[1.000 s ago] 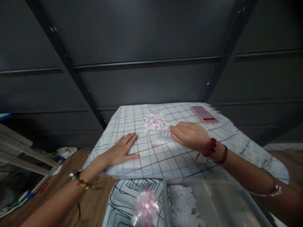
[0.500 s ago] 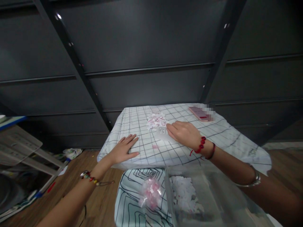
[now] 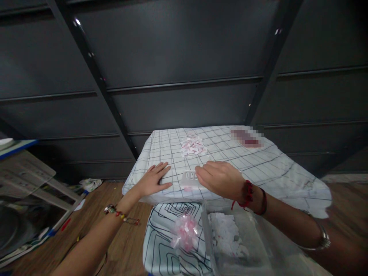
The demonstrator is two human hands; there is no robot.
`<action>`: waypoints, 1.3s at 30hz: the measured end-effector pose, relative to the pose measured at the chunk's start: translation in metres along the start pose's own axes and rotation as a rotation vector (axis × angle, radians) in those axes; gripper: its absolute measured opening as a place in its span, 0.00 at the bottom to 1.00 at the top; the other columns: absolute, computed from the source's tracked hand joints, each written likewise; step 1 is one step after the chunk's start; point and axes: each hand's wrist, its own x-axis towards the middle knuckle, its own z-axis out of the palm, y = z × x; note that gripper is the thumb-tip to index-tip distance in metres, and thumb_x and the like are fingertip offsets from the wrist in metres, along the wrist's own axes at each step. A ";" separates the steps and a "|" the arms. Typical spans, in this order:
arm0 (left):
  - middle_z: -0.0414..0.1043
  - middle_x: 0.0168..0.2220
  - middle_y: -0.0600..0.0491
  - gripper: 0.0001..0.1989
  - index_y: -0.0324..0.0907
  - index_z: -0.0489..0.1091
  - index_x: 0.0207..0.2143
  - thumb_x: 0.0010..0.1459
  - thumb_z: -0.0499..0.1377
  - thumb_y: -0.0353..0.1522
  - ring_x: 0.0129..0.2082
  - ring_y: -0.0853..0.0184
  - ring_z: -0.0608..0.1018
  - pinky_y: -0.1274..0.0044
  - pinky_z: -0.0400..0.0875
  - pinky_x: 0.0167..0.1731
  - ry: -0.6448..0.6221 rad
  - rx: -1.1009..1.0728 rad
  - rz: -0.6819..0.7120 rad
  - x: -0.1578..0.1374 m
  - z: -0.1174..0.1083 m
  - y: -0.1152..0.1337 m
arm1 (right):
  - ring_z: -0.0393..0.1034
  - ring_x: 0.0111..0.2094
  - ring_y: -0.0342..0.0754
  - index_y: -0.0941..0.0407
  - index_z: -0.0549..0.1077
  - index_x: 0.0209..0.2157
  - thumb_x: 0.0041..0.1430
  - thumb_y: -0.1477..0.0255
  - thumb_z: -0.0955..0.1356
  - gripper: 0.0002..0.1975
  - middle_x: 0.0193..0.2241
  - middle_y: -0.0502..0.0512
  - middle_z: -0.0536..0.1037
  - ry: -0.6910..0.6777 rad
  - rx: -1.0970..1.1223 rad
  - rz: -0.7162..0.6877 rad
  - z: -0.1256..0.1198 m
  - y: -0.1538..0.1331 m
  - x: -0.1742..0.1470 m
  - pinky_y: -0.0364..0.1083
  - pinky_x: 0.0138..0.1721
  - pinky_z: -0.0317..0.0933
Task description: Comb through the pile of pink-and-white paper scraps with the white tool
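Note:
My left hand (image 3: 153, 179) lies flat with fingers apart on the left front of the checked white cloth (image 3: 276, 174). My right hand (image 3: 220, 177) is closed around a white slotted plastic scraper (image 3: 188, 178), held low over the cloth near the front edge. Part of the scraper is hidden behind the fingers. Beside its lower edge a small pink patch (image 3: 188, 188) shows. Beyond the scraper, apart from it, sits a loose pile of small white and pink paper scraps (image 3: 193, 146).
A clear plastic bin (image 3: 207, 245) with white paper scraps (image 3: 225, 232) stands in front of the table. Left of it, a clear bag of pink pieces (image 3: 186, 232) rests on a patterned stool (image 3: 159, 234). A blurred-out pinkish object (image 3: 245, 138) lies back right. Dark panels (image 3: 184, 107) rise behind.
My right hand has drawn the scraper toward me, from the pile's near edge to near the table's front edge. My left hand stays flat on the cloth.

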 end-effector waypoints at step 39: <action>0.44 0.62 0.44 0.34 0.41 0.49 0.60 0.58 0.47 0.50 0.60 0.54 0.50 0.62 0.46 0.55 -0.016 0.035 0.006 0.001 -0.001 -0.003 | 0.63 0.24 0.43 0.58 0.72 0.28 0.60 0.71 0.56 0.15 0.20 0.53 0.72 -0.088 -0.222 0.149 0.054 0.117 -0.029 0.44 0.26 0.46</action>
